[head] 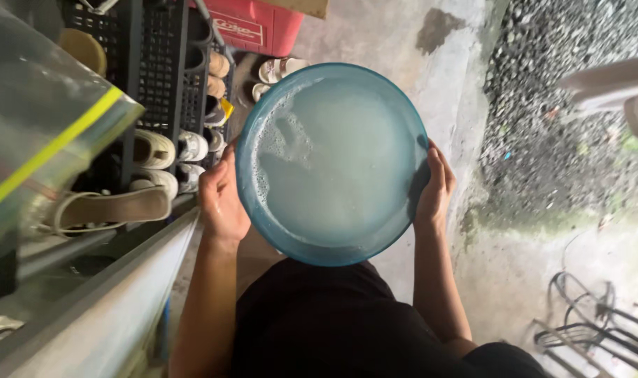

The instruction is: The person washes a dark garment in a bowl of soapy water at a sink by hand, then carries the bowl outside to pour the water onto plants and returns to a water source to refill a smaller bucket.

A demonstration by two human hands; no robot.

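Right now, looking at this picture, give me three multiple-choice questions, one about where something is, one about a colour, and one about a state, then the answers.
1. Where does the shoe rack stand, seen from the person holding the basin?
A. on the left
B. on the right
C. behind the gravel

2. What colour is the round plastic basin?
A. red
B. blue
C. yellow

3. What is in the basin?
A. nothing, it is dry
B. folded clothes
C. cloudy water with foam along one side

Answers:
1. A, the dark rack with shoes fills the left edge of the view, while the gravel lies to the right.
2. B, its rim and wall are translucent blue.
3. C, milky water fills it, with bubbles near the left hand; the right hand grips the opposite rim.
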